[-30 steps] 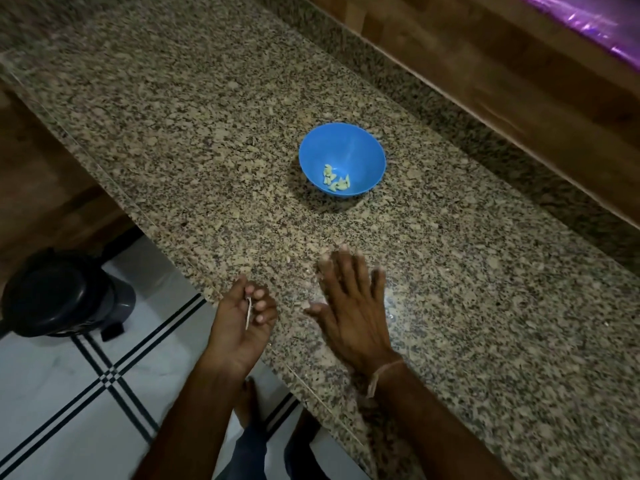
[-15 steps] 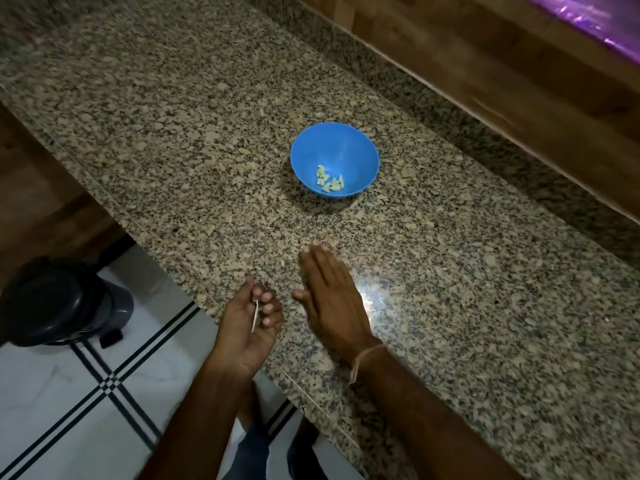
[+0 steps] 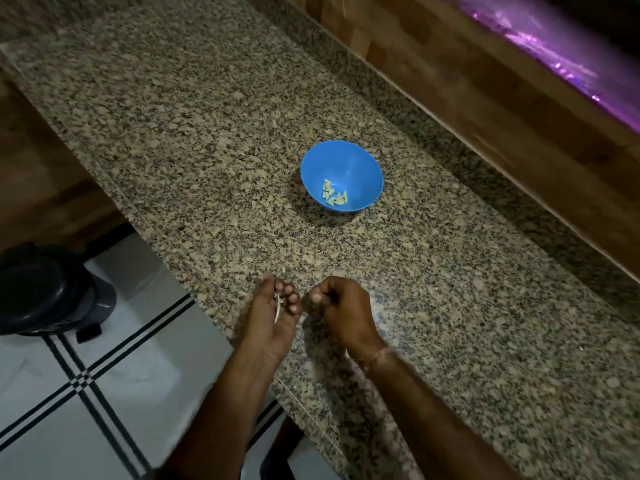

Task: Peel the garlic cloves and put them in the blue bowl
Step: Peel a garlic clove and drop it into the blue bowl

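A blue bowl (image 3: 360, 168) stands on the granite counter (image 3: 207, 133) with several peeled garlic cloves (image 3: 334, 196) at its bottom. My left hand (image 3: 273, 317) is palm up at the counter's front edge, its fingers curled round a thin pale strip of garlic skin (image 3: 278, 306). My right hand (image 3: 341, 311) sits just to its right on the counter with the fingers curled in toward the left hand. Whether it holds anything is hidden.
A wooden ledge (image 3: 485, 109) runs along the back of the counter, with purple foil (image 3: 561, 53) above it. A black bin (image 3: 41, 289) stands on the white tiled floor (image 3: 104, 393) to the left, below the counter edge.
My right hand was lying flat on the counter; it swept left toward the left hand and its fingers have curled in. The left hand keeps holding the skin.
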